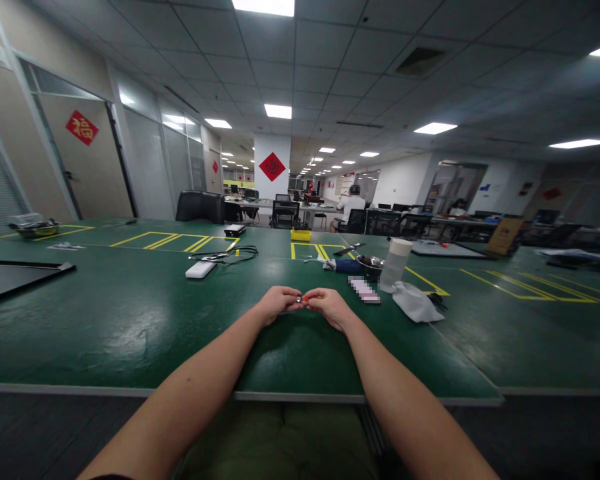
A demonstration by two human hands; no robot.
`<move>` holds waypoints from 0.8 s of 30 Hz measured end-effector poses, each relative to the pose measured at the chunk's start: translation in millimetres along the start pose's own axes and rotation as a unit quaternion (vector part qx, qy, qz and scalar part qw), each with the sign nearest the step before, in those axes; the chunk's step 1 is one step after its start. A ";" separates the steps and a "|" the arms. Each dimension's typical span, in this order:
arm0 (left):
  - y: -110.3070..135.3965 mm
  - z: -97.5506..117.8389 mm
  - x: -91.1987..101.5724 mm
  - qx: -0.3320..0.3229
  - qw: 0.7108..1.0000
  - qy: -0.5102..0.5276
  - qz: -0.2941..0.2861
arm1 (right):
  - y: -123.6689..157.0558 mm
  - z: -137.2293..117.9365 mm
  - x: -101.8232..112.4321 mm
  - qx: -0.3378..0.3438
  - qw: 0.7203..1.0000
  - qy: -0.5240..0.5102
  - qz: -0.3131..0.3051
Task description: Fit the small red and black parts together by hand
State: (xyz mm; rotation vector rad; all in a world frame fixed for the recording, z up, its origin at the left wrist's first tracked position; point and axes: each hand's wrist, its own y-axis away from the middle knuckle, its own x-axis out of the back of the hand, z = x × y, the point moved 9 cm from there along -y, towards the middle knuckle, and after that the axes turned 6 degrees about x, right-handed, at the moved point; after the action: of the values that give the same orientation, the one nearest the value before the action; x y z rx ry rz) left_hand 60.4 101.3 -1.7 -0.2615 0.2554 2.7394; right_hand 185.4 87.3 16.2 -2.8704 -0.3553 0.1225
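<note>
Both my arms reach out over a green table (120, 320). My left hand (277, 303) and my right hand (327, 305) meet at the fingertips, each closed in a pinch. Between the fingertips sits a tiny object (301, 301), part dark metal, part orange-red; it is too small to name. The hands hover just above the table top, near its middle.
To the right lie a white cloth pouch (417, 301), a frosted plastic bottle (396, 265), a metal bowl (371, 266) and a blurred card (364, 290). A white power bank (200, 269) with a black cable lies to the left. People sit at desks far behind.
</note>
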 end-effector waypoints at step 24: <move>2.4 1.8 -1.1 -0.001 1.000 0.000 -0.001 | -1.7 1.4 0.9 0.010 1.000 -0.002 -0.004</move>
State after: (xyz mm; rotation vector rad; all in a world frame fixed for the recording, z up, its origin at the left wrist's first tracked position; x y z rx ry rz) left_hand 60.2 99.0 0.6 -0.2628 0.2519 2.7375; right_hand 185.7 89.4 15.2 -2.8494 -0.3641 0.1303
